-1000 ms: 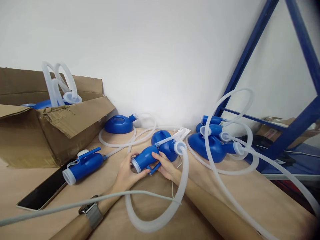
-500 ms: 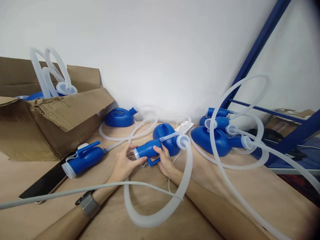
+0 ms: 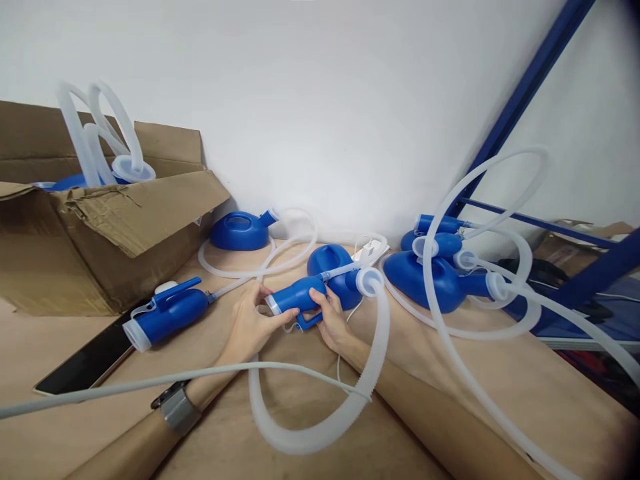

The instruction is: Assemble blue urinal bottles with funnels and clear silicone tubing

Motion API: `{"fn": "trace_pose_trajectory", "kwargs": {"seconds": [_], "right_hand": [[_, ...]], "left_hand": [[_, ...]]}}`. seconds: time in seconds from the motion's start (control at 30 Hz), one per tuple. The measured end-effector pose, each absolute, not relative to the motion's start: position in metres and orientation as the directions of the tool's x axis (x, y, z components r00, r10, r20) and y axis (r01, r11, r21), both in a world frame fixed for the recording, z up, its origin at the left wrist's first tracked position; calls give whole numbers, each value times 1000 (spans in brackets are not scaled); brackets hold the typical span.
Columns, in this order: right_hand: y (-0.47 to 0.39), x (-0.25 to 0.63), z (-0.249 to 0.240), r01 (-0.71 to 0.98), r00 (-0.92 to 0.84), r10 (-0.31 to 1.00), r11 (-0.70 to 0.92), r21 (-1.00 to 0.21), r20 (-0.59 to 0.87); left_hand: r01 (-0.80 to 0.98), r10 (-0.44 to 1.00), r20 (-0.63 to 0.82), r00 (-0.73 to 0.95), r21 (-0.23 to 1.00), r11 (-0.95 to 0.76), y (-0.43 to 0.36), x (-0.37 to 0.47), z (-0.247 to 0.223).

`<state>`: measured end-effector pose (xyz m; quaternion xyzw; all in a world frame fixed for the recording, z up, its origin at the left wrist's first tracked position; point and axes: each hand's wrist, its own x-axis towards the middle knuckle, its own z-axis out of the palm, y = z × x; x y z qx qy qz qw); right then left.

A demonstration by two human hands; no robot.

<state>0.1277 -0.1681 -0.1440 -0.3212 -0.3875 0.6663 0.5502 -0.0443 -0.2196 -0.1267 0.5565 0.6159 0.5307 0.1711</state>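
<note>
Low over the table's middle, a small blue urinal bottle [image 3: 299, 297] lies on its side between my hands. My left hand [image 3: 250, 323] is closed round its pale-rimmed mouth end, thumb along the near side. My right hand [image 3: 331, 320] grips the other end near the handle, thumb on top. A thin clear tube leaves that end. Just behind sits a larger blue urinal jug [image 3: 327, 257], partly hidden, with a white-capped neck. From that cap a wide translucent hose [image 3: 310, 441] loops down in front of my wrists.
At left stands an open cardboard box [image 3: 30, 260] with hoses sticking out. Before it, another blue bottle [image 3: 173, 313] rests by a dark flat device [image 3: 85, 363]. A jug [image 3: 239, 232] stands at the wall; several jugs [image 3: 423, 280] and looped hoses fill the right. A grey cable [image 3: 200, 375] crosses the front.
The view has tilted slightly, so the box and back jug appear a little higher. Both hands keep hold of the bottle, with the left fingers slightly shifted at its mouth.
</note>
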Motion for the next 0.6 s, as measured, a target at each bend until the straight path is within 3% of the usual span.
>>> {"fn": "trace_pose_trajectory", "kwargs": {"seconds": [0.1, 0.2, 0.27, 0.37, 0.47, 0.6], "right_hand": [[-166, 128, -145, -534, -166, 986, -96, -840, -7], [-165, 128, -144, -567, -184, 983, -112, -816, -7], [-165, 128, -143, -573, -199, 980, -121, -811, -6], [-165, 127, -141, -565, -189, 982, -123, -816, -17], [-168, 127, -140, -532, -186, 982, -121, -838, -24], [-171, 126, -141, -467, -244, 970, -127, -875, -10]], "left_hand": [[505, 856, 347, -383, 855, -121, -216, -52, -130], [415, 879, 343, -331, 889, -191, -215, -56, -132], [446, 885, 370, -281, 867, -221, -215, -58, -133], [502, 934, 340, -107, 829, -244, -214, -63, -136], [418, 963, 255, 88, 868, -268, -213, -69, -137], [359, 948, 231, 219, 884, -299, -217, -77, -129]]}}
